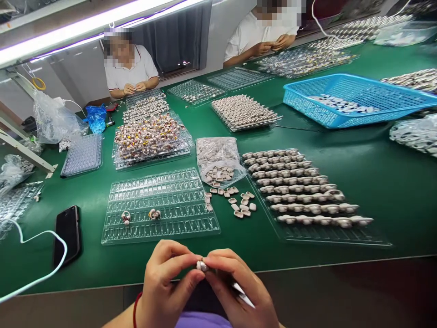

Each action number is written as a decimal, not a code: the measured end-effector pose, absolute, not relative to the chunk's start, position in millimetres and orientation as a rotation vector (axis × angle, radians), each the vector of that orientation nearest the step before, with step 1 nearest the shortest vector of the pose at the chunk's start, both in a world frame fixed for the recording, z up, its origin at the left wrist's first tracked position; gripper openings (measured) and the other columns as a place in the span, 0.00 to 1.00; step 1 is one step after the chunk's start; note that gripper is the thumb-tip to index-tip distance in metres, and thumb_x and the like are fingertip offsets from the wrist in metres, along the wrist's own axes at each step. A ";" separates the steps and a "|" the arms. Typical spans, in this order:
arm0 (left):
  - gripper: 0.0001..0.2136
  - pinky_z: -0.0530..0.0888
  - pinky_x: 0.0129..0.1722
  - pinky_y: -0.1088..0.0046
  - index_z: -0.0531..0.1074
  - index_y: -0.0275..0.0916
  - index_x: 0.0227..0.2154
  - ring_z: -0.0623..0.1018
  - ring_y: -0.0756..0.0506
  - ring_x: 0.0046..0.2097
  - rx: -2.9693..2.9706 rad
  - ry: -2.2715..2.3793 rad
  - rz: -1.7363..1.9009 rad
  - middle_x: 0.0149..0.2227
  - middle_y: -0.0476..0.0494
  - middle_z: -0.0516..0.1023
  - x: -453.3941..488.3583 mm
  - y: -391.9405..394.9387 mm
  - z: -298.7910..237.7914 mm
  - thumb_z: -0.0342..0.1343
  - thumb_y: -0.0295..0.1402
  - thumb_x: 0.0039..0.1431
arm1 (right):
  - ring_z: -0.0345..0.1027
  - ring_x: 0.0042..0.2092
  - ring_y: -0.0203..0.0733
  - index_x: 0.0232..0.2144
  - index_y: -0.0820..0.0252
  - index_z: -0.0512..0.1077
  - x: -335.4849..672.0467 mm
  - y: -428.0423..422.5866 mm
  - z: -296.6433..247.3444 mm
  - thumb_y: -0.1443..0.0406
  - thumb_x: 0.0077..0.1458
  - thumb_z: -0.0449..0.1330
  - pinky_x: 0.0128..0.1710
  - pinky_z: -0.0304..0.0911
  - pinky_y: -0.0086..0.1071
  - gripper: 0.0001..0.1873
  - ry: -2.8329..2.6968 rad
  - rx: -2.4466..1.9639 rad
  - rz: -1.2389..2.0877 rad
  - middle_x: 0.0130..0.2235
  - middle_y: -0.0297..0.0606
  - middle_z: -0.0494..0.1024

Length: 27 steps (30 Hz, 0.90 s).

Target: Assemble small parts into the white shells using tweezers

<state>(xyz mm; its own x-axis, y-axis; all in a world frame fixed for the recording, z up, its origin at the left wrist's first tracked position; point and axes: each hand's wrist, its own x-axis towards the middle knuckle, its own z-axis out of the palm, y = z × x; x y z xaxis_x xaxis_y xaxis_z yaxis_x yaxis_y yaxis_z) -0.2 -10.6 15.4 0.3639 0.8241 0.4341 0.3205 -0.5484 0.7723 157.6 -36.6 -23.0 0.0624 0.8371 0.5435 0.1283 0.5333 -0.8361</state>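
Close to the table's front edge, my left hand [169, 280] and my right hand [239, 284] meet fingertip to fingertip. Both pinch one small, shiny, beige rounded piece [202, 265], mostly covered by the fingers. Something white [243, 295] shows at my right palm; its kind is hidden. Just beyond my hands lies a clear plastic tray [160, 233] with two small wired assemblies [154, 214] in it. To its right, loose beige shells [242, 207] are scattered before an open plastic bag [216, 152] of them. A tray on the right bears rows of beige pieces [307, 198].
A phone [66, 234] and a white cable [44, 276] lie at the left. Stacked trays of wired assemblies [150, 136] stand behind. A blue basket [327, 119] sits at the back right. Two people in white shirts [145, 64] work across the green table [92, 273].
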 end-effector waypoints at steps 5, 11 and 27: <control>0.08 0.75 0.39 0.71 0.76 0.40 0.43 0.75 0.46 0.39 2.102 0.967 1.151 0.36 0.43 0.77 -1.3 -9.2 16.4 0.57 0.31 0.63 | 0.71 0.37 0.35 0.46 0.59 0.69 159.7 -35.3 -23.3 0.82 0.55 0.54 0.35 0.70 0.24 0.20 -1.490 -0.850 0.590 0.37 0.38 0.73; 0.09 0.75 0.43 0.67 0.75 0.37 0.45 0.73 0.44 0.42 2.281 0.927 1.227 0.37 0.42 0.77 -3.0 -8.7 16.1 0.56 0.26 0.62 | 0.71 0.35 0.35 0.44 0.60 0.69 159.0 -34.9 -17.8 0.81 0.55 0.55 0.33 0.70 0.24 0.19 -1.467 -0.832 0.621 0.35 0.37 0.74; 0.07 0.78 0.40 0.68 0.77 0.40 0.41 0.76 0.46 0.37 2.290 0.804 1.272 0.32 0.45 0.81 -5.5 -5.1 21.7 0.57 0.26 0.62 | 0.72 0.31 0.39 0.41 0.56 0.74 163.3 -38.4 -5.7 0.81 0.53 0.57 0.28 0.72 0.28 0.20 -1.452 -0.772 0.759 0.31 0.38 0.76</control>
